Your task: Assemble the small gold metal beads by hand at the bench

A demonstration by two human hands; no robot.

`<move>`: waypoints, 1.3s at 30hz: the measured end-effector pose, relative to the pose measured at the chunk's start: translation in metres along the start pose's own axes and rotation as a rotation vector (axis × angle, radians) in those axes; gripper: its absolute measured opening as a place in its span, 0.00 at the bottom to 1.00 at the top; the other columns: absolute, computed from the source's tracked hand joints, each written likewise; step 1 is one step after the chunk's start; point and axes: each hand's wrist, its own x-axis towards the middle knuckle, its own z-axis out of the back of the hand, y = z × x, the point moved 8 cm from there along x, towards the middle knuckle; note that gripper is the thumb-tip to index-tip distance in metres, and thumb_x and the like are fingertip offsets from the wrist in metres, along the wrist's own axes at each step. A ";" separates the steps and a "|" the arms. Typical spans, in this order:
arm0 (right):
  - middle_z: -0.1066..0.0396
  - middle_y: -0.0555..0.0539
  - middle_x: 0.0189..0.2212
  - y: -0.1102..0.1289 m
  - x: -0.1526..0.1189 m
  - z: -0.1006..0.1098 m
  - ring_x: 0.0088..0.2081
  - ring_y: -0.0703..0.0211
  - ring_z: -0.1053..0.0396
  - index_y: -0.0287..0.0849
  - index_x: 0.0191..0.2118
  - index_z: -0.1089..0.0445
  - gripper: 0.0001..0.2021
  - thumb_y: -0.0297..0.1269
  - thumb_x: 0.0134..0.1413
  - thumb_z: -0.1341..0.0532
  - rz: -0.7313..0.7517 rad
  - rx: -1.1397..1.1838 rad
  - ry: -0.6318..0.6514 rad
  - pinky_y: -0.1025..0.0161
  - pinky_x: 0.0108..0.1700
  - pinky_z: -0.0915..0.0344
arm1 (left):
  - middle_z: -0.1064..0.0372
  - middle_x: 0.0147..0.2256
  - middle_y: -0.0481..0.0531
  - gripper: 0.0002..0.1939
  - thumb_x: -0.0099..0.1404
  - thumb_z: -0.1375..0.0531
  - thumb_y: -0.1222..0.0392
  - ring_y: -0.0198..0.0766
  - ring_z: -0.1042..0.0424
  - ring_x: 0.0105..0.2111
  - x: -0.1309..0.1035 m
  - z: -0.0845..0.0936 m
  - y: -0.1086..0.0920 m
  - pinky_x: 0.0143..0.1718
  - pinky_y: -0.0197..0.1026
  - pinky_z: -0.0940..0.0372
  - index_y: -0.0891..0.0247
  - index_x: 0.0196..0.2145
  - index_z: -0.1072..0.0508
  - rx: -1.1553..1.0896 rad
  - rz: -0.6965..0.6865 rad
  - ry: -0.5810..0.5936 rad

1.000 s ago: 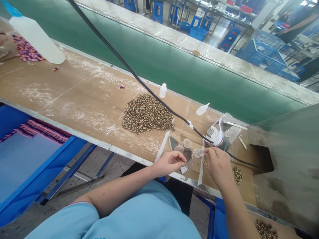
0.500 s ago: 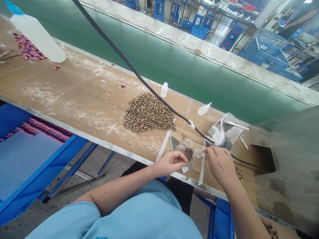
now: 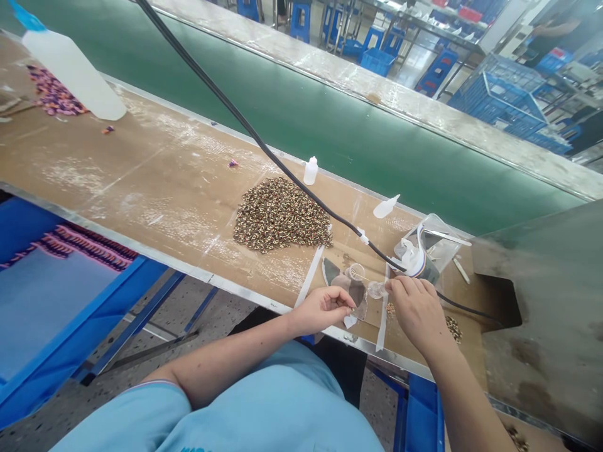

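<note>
Thumb and forefinger of my left hand (image 3: 325,307) are pinched on a tiny piece (image 3: 352,308), too small to name, over the worktable's front edge. Just beyond lie a grey cloth-like scrap (image 3: 358,294) and a small clear cup (image 3: 356,271). My right hand (image 3: 417,307) is closed, its fingertips against a small clear plastic container (image 3: 375,289). A thin light stick or nozzle (image 3: 366,278) runs between cup and container; whether the fingers hold it or the container, I cannot tell. Further left is a heap of small gold-and-dark ring-like pieces (image 3: 282,215).
A black cable (image 3: 245,129) crosses above the table. Behind stand a white bottle (image 3: 311,170) and a lying bottle (image 3: 387,206). A clear bag (image 3: 433,245) and a metal panel (image 3: 541,314) are right. A large bottle (image 3: 75,75) and a blue tray (image 3: 75,326) are left.
Both hands keep nearly the same place and grip. In the far background at upper right, a person's arm has shifted.
</note>
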 end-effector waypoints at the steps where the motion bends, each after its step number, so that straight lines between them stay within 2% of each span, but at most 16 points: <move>1: 0.32 0.46 0.28 0.000 0.000 0.000 0.31 0.58 0.40 0.41 0.29 0.35 0.12 0.29 0.62 0.52 0.005 -0.001 0.001 0.61 0.38 0.48 | 0.33 0.27 0.49 0.10 0.51 0.34 0.59 0.31 0.34 0.28 0.000 0.000 0.000 0.31 0.35 0.40 0.67 0.29 0.28 -0.001 -0.001 0.002; 10: 0.32 0.45 0.29 -0.001 -0.001 0.001 0.31 0.58 0.40 0.42 0.29 0.35 0.12 0.29 0.61 0.51 -0.009 0.018 -0.001 0.61 0.38 0.48 | 0.33 0.27 0.49 0.11 0.51 0.34 0.58 0.31 0.34 0.29 0.000 0.000 -0.002 0.31 0.34 0.40 0.66 0.30 0.29 -0.003 -0.015 -0.003; 13: 0.32 0.46 0.29 -0.004 -0.002 0.009 0.31 0.58 0.40 0.42 0.30 0.35 0.12 0.30 0.62 0.52 -0.049 0.040 -0.032 0.61 0.38 0.48 | 0.33 0.26 0.47 0.13 0.50 0.33 0.56 0.31 0.34 0.28 0.000 0.000 -0.004 0.32 0.34 0.39 0.66 0.30 0.30 -0.025 -0.033 -0.010; 18: 0.31 0.47 0.29 -0.005 -0.004 0.023 0.32 0.59 0.38 0.42 0.31 0.36 0.11 0.33 0.63 0.53 -0.106 0.130 -0.117 0.61 0.39 0.46 | 0.34 0.24 0.46 0.19 0.48 0.32 0.50 0.31 0.32 0.26 0.002 0.002 0.000 0.33 0.37 0.37 0.66 0.30 0.31 -0.110 0.021 -0.004; 27: 0.31 0.46 0.30 -0.007 -0.017 0.014 0.34 0.57 0.35 0.43 0.33 0.36 0.08 0.35 0.61 0.49 -0.243 0.319 -0.198 0.60 0.39 0.42 | 0.31 0.24 0.47 0.19 0.46 0.30 0.52 0.29 0.32 0.25 0.004 0.007 0.003 0.32 0.35 0.37 0.67 0.31 0.28 -0.227 0.038 -0.005; 30: 0.32 0.47 0.31 0.001 -0.020 0.016 0.34 0.58 0.35 0.44 0.33 0.37 0.07 0.36 0.61 0.49 -0.295 0.474 -0.224 0.62 0.37 0.40 | 0.31 0.22 0.46 0.19 0.45 0.30 0.53 0.30 0.31 0.24 0.003 0.005 0.003 0.29 0.34 0.37 0.66 0.29 0.31 -0.279 0.053 0.002; 33: 0.33 0.48 0.31 0.019 -0.018 0.015 0.35 0.60 0.35 0.45 0.33 0.38 0.07 0.35 0.62 0.49 -0.288 0.624 -0.198 0.65 0.37 0.39 | 0.30 0.21 0.47 0.19 0.46 0.29 0.54 0.29 0.31 0.22 0.002 0.001 0.005 0.28 0.33 0.37 0.67 0.28 0.32 -0.309 0.100 0.046; 39: 0.33 0.50 0.30 0.035 -0.017 0.012 0.34 0.62 0.35 0.45 0.32 0.39 0.06 0.34 0.61 0.48 -0.293 0.731 -0.201 0.66 0.37 0.39 | 0.26 0.25 0.52 0.20 0.46 0.29 0.55 0.34 0.26 0.25 -0.001 -0.004 0.009 0.32 0.38 0.32 0.67 0.28 0.33 -0.365 0.180 0.114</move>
